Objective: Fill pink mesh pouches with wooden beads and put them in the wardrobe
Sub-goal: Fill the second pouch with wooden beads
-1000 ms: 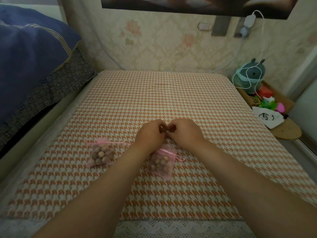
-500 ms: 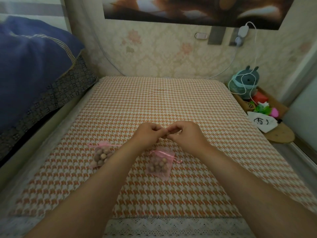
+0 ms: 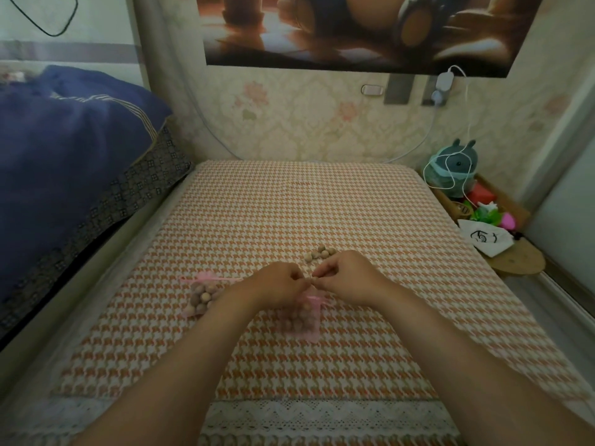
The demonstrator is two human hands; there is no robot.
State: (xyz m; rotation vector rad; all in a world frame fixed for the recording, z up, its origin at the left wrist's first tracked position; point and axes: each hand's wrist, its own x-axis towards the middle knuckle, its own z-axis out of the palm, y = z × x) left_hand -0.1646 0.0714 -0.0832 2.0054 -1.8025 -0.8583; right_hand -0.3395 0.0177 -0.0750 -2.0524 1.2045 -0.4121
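Above pouch, left hand and right hand seemingly pinch ribbon.

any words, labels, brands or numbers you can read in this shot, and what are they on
No readable text anywhere in the head view.
White cloth bag at the right: a black line drawing, no letters.
Brown-toned wall poster: a blurred picture only, no words visible.
Pink mesh pouch on the left and pink mesh pouch in the middle: no labels.
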